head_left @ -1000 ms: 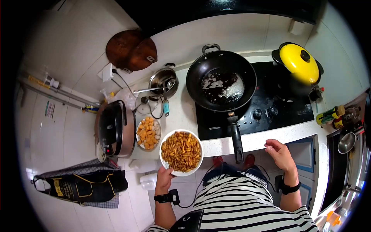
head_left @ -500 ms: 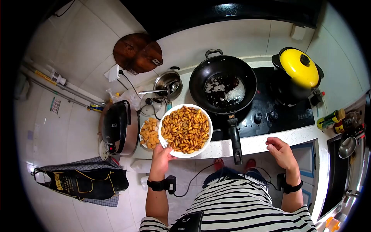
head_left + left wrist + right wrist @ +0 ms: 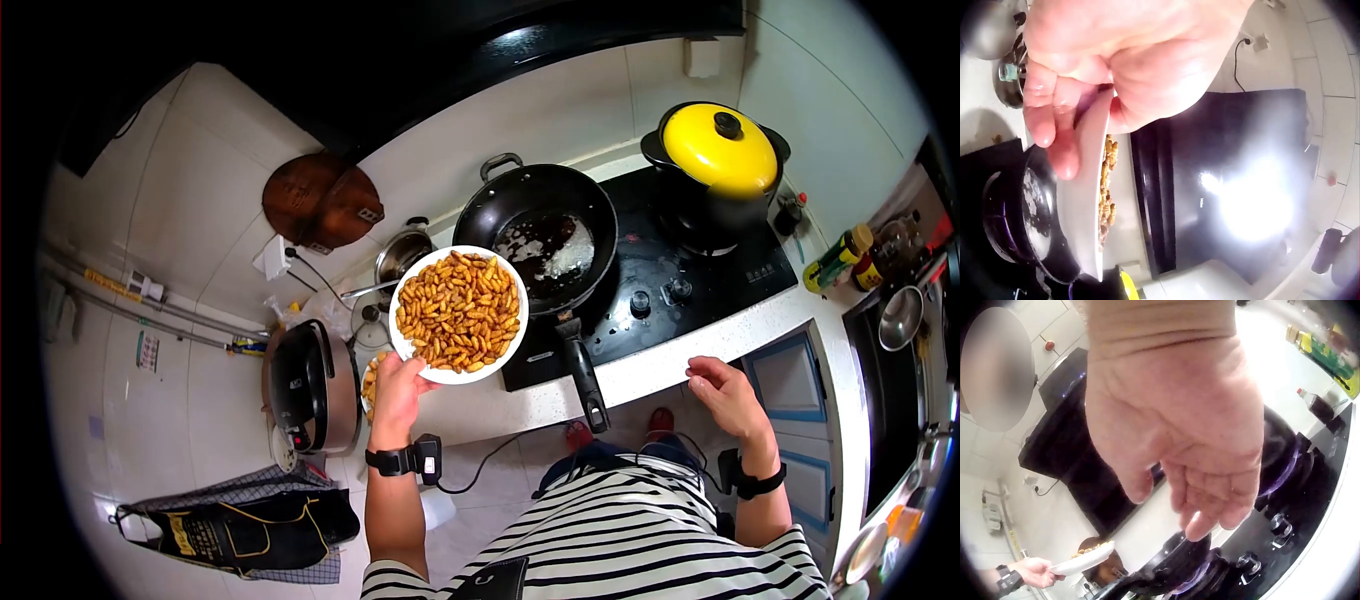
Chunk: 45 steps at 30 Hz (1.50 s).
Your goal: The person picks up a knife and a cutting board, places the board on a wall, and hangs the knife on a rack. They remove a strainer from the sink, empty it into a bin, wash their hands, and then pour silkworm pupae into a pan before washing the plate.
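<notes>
My left hand (image 3: 397,398) grips the near rim of a white plate (image 3: 457,378), thumb on the upper side and fingers beneath, as the left wrist view shows. Golden-brown, segmented pupae (image 3: 458,310) are heaped on it. The plate is held over the counter, and its far right edge overlaps the wok (image 3: 590,215) in the head view. Inside the black wok lies shiny oil (image 3: 565,255) with pale, foamy patches. My right hand (image 3: 735,405) hangs in front of the counter edge, fingers loosely bent, holding nothing.
The wok's handle (image 3: 585,385) sticks out past the counter edge. A yellow-lidded pot (image 3: 720,150) stands on the cooktop (image 3: 690,325) at right. Left are a rice cooker (image 3: 312,385), a steel saucepan (image 3: 403,250) and a mostly hidden plate of orange chunks (image 3: 370,385). Bottles (image 3: 838,258) stand far right.
My left hand has raised the plate of pupae from the counter's front edge up toward the wok; it now covers much of the orange chunks. My right hand stays nearly still. The head view has turned.
</notes>
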Each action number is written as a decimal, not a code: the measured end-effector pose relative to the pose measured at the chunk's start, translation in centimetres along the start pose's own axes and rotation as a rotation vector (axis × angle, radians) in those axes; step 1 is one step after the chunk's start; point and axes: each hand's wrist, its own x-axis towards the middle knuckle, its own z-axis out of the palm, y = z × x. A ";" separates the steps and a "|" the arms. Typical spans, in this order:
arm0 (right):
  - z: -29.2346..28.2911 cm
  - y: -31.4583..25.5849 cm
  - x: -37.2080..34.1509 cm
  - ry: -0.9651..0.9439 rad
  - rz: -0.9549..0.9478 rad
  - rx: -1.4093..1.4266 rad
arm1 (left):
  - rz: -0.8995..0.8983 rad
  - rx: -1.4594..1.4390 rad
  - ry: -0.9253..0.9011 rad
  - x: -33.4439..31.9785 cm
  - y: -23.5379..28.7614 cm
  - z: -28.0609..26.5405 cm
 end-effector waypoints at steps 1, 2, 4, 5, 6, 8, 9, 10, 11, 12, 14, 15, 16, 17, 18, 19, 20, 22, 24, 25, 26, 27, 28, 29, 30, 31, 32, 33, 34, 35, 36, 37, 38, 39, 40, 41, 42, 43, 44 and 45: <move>-0.1 -0.2 -0.1 -0.005 0.012 0.004 | -0.006 0.012 -0.015 0.0 0.1 0.3; -0.2 -0.4 -0.1 -0.012 0.023 0.006 | -0.012 0.023 -0.029 -0.1 0.3 0.6; -0.1 -0.6 -0.3 0.008 0.004 -0.001 | -0.043 0.027 -0.049 -0.3 0.7 1.2; 0.0 -0.4 -0.2 0.022 -0.012 -0.001 | -0.060 0.022 -0.074 -0.1 0.7 1.1; 0.2 -0.3 -0.3 0.035 -0.027 0.000 | -0.078 0.018 -0.098 0.0 0.7 1.1; 0.3 -0.9 -0.6 0.031 -0.018 0.002 | -0.105 0.033 -0.077 0.2 1.2 1.6; 0.3 -1.0 -0.7 0.028 -0.013 0.005 | -0.119 0.042 -0.066 0.2 1.6 1.9; 0.3 -0.8 -0.8 0.032 -0.006 0.012 | -0.124 0.047 -0.068 0.3 2.0 2.1; 0.3 -0.6 -0.9 0.037 0.000 0.019 | -0.128 0.053 -0.071 0.4 2.4 2.3; 0.3 -0.4 -1.0 0.040 0.007 0.026 | -0.134 0.058 -0.072 0.5 2.6 2.4; 0.3 0.2 -1.1 0.050 0.020 0.033 | -0.127 0.077 -0.093 1.1 2.9 1.9; 0.3 0.4 -1.1 0.055 0.026 0.036 | -0.129 0.098 -0.089 1.2 3.3 1.9; 0.3 0.6 -1.2 0.062 0.024 0.031 | -0.131 0.118 -0.085 1.2 3.7 2.0; 0.3 0.8 -1.4 0.070 0.021 0.025 | -0.126 0.123 -0.066 1.2 3.9 2.2; 0.2 1.0 -1.6 0.079 0.018 0.021 | -0.123 0.124 -0.062 1.2 3.9 2.2; 0.2 1.0 -1.7 0.080 0.024 0.027 | -0.120 0.126 -0.060 1.4 3.9 2.1; 0.1 1.1 -1.7 0.082 0.029 0.034 | -0.116 0.127 -0.059 1.5 3.9 2.1; 0.0 1.3 -1.8 0.087 0.034 0.038 | -0.120 0.107 -0.052 1.5 4.2 2.6; -0.1 1.5 -1.8 0.091 0.032 0.037 | -0.126 0.091 -0.046 1.5 4.2 2.6; -0.2 1.4 -1.8 0.080 0.041 0.034 | -0.129 0.087 -0.044 1.7 3.9 2.3; -0.3 1.2 -1.8 0.069 0.051 0.030 | -0.132 0.082 -0.042 1.9 3.6 2.1; -0.4 1.1 -1.8 0.057 0.062 0.027 | -0.136 0.081 -0.053 2.1 3.4 1.9; -0.5 1.0 -1.8 0.058 0.061 0.023 | -0.138 0.080 -0.064 2.3 3.2 1.7; -0.5 1.0 -1.8 0.059 0.061 0.020 | -0.141 0.079 -0.075 2.5 3.0 1.6; -0.5 1.0 -1.8 0.061 0.061 0.017 | -0.141 0.062 -0.073 2.6 2.6 1.5; -0.5 1.1 -1.8 0.059 0.066 0.019 | -0.140 0.044 -0.072 2.8 2.0 1.3; -0.5 1.2 -1.7 0.058 0.071 0.022 | -0.138 0.027 -0.071 2.9 1.5 1.1; -0.5 1.3 -1.7 0.057 0.075 0.024 | -0.143 0.013 -0.084 3.2 1.0 0.8; -0.5 1.4 -1.7 0.057 0.078 0.022 | -0.142 -0.002 -0.078 3.3 0.6 0.7; -0.5 1.5 -1.6 0.058 0.081 0.020 | -0.140 -0.018 -0.072 3.3 0.2 0.7; -0.5 1.6 -1.6 0.059 0.084 0.018 | -0.139 -0.034 -0.065 3.3 0.0 0.8; -0.5 1.5 -1.6 0.061 0.084 0.020 | -0.135 -0.025 -0.084 3.4 -0.2 0.7; -0.5 1.4 -1.7 0.062 0.084 0.022 | -0.116 -0.045 -0.082 3.2 -0.4 0.7; -0.5 1.3 -1.6 0.064 0.082 0.025 | -0.095 -0.066 -0.081 3.0 -0.8 0.9; -0.5 1.2 -1.5 0.061 0.082 0.022 | -0.073 -0.087 -0.079 2.8 -1.1 1.0; -0.6 1.1 -1.4 0.057 0.081 0.018 | -0.081 -0.089 -0.075 2.9 -1.8 0.8; -0.7 0.9 -1.3 0.054 0.080 0.013 | -0.080 -0.117 -0.072 2.6 -1.9 1.0; -0.8 0.7 -1.1 0.046 0.063 0.001 | -0.077 -0.148 -0.069 2.3 -2.0 1.4; -0.8 0.3 -0.9 0.038 0.045 -0.014 | -0.073 -0.180 -0.065 2.0 -2.2 1.7; -0.8 -0.3 -0.6 0.029 0.026 -0.029 | -0.068 -0.204 -0.081 1.9 -2.4 2.0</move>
